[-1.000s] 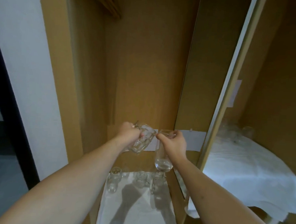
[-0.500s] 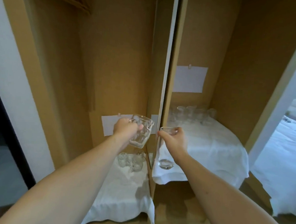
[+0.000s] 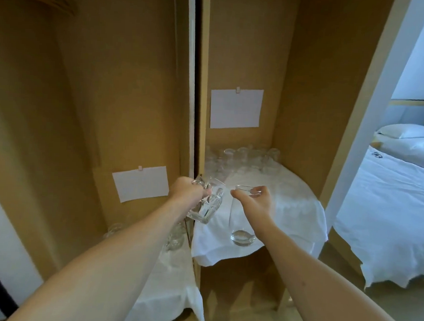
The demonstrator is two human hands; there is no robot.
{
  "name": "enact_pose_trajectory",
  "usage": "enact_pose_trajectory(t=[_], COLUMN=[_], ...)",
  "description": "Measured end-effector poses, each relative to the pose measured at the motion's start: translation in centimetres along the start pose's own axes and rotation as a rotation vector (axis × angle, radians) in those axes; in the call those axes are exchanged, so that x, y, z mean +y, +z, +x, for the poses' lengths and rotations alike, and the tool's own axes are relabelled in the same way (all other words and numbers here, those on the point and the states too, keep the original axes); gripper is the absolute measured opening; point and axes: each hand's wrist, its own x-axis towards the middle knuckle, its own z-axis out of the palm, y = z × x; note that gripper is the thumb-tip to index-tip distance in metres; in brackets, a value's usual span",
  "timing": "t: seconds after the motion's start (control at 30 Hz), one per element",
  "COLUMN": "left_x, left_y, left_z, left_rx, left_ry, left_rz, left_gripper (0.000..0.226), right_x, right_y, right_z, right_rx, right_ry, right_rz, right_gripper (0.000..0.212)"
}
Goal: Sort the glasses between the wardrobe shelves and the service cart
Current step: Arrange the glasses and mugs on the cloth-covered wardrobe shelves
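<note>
L hand [image 3: 186, 192] grips a glass mug [image 3: 207, 202] by its handle, R hand [image 3: 254, 202] pinches a tall glass [image 3: 242, 218] at the rim; both held above front of the white-clothed right shelf [image 3: 299, 210], other glasses [image 3: 243, 157] at its back.

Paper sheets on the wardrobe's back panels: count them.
2. One paper sheet hangs in the right compartment above the glasses; the other paper sheet hangs lower in the left compartment. None appears hidden.
</note>
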Motion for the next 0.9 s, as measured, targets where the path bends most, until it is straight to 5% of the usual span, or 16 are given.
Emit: enact_pose_trajectory(t=[0.4,0.9], left_x=[3.1,4.2], left_y=[8.7,17.5], left_z=[8.7,16.0], left_rx=[-0.134,-0.002], left_ry=[0.077,-0.019], left_rz=[0.026,0.041], left_gripper=[0.036,0.015], right_x=[0.6,4.9], right_y=[-0.3,-1.4], right_z=[11.6,23.7], right_rx=[0.109,0.010], right_ry=[-0.018,0.007], right_rz=[-0.045,-0.064], right_gripper=[0.058,0.060])
